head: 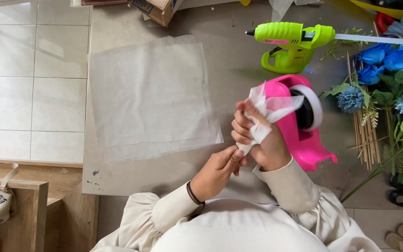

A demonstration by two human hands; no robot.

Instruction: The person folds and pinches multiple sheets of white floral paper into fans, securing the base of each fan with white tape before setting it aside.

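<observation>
**Gathered tissue in the right fist, left fingertips at its tail**

The right hand (262, 140) is closed around a bunched piece of white tissue paper (269, 112), which stands up out of the fist. Its long axis runs from a narrow tail at about 7 o'clock to a flared, crumpled top at about 1 o'clock. The left hand (218, 170) sits just below, at 7 o'clock from the right; its fingers are curled, with the tips pinching or touching the tail, and I cannot tell which. Both hands are therefore on the paper, the right carrying it.

Just behind the fist, at 2 o'clock, stands a pink tape dispenser (304, 135) on the desk (239, 60). A flat stack of tissue sheets (150, 98) lies at 10 o'clock, apart from the hands. A green glue gun (292, 44) rests at 12 o'clock, and blue artificial flowers (388, 74) lie at 3 o'clock.
</observation>
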